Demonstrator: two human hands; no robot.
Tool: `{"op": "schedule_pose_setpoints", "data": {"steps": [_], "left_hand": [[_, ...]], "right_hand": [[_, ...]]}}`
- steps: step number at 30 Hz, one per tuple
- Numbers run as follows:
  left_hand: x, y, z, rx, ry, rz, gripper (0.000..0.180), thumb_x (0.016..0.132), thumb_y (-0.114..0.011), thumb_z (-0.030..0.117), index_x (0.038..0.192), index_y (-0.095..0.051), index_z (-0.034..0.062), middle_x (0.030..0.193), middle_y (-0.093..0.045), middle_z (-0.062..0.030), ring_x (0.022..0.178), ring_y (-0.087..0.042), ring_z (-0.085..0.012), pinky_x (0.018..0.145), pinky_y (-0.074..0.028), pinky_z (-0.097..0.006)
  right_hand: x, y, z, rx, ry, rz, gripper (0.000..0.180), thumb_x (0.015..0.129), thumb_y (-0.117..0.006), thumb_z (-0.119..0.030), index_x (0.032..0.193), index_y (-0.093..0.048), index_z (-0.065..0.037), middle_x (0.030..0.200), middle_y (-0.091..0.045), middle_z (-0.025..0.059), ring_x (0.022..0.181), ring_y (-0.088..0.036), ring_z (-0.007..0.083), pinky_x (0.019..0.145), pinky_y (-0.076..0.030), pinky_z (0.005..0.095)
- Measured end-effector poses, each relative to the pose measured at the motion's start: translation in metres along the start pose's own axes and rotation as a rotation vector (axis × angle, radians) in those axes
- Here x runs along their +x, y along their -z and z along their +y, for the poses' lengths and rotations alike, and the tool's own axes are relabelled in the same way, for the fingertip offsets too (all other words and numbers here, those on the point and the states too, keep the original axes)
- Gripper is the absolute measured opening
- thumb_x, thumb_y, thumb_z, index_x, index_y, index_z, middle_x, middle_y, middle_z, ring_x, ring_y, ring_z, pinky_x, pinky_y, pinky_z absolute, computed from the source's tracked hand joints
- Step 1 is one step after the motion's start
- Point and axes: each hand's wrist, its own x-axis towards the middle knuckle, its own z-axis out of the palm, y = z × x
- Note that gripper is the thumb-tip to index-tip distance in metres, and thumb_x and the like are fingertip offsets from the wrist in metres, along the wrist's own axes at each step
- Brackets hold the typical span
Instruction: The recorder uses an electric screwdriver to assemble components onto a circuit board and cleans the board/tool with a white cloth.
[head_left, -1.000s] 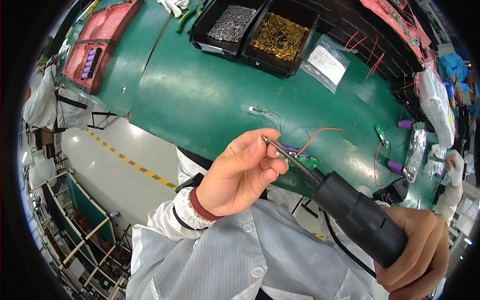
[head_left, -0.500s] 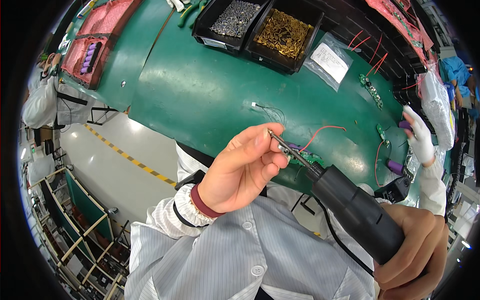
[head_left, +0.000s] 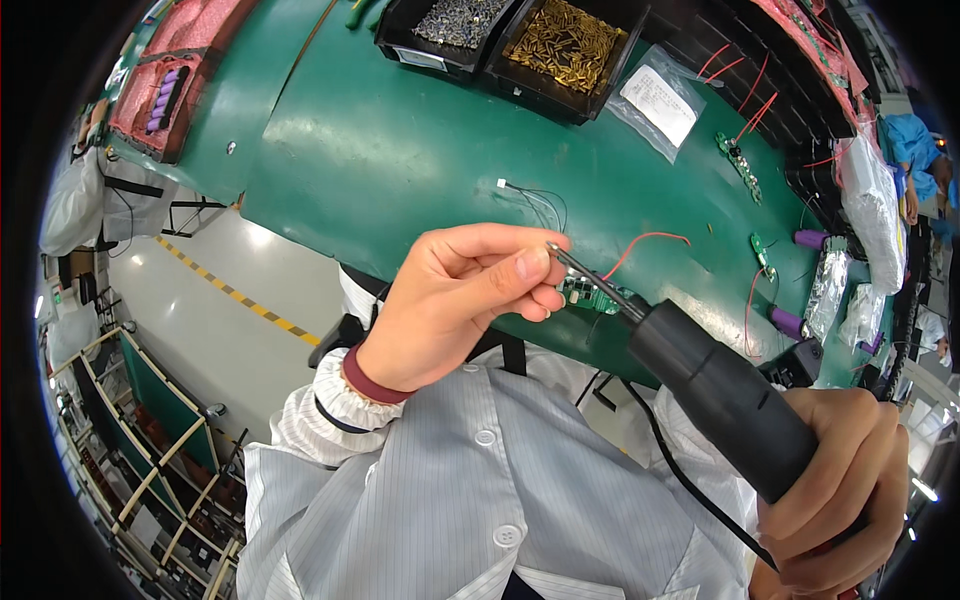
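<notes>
My right hand [head_left: 840, 490] wraps round the thick black body of a corded electric screwdriver [head_left: 720, 400], at the lower right. Its long thin bit points up and left toward my left hand [head_left: 480, 295]. Thumb and forefinger of that hand are pinched together at the bit's tip; whatever small piece they hold there is too small to make out. Behind the bit, a green circuit board [head_left: 590, 294] with a red wire [head_left: 640, 237] lies at the table's near edge, partly hidden by my left fingers. A white connector with thin dark wires [head_left: 503, 184] rests just beyond.
On the green table [head_left: 380, 160] stand black bins of silvery screws [head_left: 458, 22] and brass pieces [head_left: 567, 45]. A clear bag with a white label [head_left: 657, 105] lies beside them. More circuit boards [head_left: 740, 168] and purple cylindrical cells [head_left: 787, 322] lie to the right. The screwdriver's cord [head_left: 680, 470] hangs below.
My left hand has shifted slightly and turned, its fingers still at the bit's tip. The co-worker's white-gloved hand at the right has gone from view. The whole view has shifted a little.
</notes>
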Motion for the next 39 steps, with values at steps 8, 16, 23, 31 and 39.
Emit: {"op": "schedule_pose_setpoints", "data": {"steps": [8, 16, 23, 31, 39], "left_hand": [[-0.004, 0.023, -0.002, 0.861, -0.416, 0.172, 0.019, 0.090, -0.074, -0.004, 0.109, -0.077, -0.0007, 0.096, -0.075, -0.0133, 0.083, -0.070, -0.0174, 0.072, -0.058, -0.029], [-0.002, 0.038, -0.009, 1.152, -0.692, 0.013, 0.027, 0.076, -0.082, -0.006, 0.100, -0.081, 0.0051, 0.091, -0.076, -0.0063, 0.077, -0.068, -0.0180, 0.069, -0.051, -0.030], [-0.002, 0.045, -0.013, 1.138, -0.725, -0.008, 0.029, 0.075, -0.083, -0.006, 0.101, -0.081, 0.0057, 0.092, -0.076, -0.0055, 0.077, -0.068, -0.0181, 0.069, -0.051, -0.030], [0.004, 0.042, -0.013, 1.108, -0.776, -0.032, 0.031, 0.073, -0.083, -0.007, 0.101, -0.081, 0.0059, 0.091, -0.076, -0.0054, 0.075, -0.068, -0.0182, 0.067, -0.052, -0.029], [0.003, 0.046, -0.016, 1.087, -0.831, -0.031, 0.030, 0.073, -0.081, -0.007, 0.099, -0.081, 0.0063, 0.089, -0.077, -0.0055, 0.072, -0.068, -0.0189, 0.064, -0.053, -0.029]], "right_hand": [[0.007, -0.007, -0.022, -0.200, -0.414, -0.083, 0.034, 0.097, -0.073, -0.028, 0.075, -0.057, -0.008, 0.076, -0.060, 0.0006, 0.047, -0.055, 0.0138, 0.043, -0.050, 0.0269], [0.004, -0.008, -0.009, -0.226, -0.565, -0.167, 0.037, 0.100, -0.070, -0.034, 0.078, -0.056, -0.007, 0.083, -0.061, 0.0032, 0.050, -0.055, 0.0161, 0.045, -0.052, 0.0288], [0.007, 0.007, 0.007, 0.007, -0.521, -0.206, 0.010, 0.082, -0.075, 0.000, 0.073, -0.071, 0.000, 0.078, -0.070, 0.0099, 0.053, -0.066, 0.0183, 0.047, -0.055, 0.0267], [0.028, 0.004, 0.021, -0.024, -0.637, -0.249, 0.017, 0.087, -0.073, -0.006, 0.073, -0.066, -0.001, 0.075, -0.067, 0.0063, 0.051, -0.063, 0.0155, 0.048, -0.055, 0.0267], [0.037, -0.025, 0.022, -0.337, -0.797, -0.194, 0.038, 0.100, -0.070, -0.033, 0.078, -0.055, -0.006, 0.085, -0.061, 0.0047, 0.050, -0.056, 0.0170, 0.045, -0.051, 0.0284]]}}
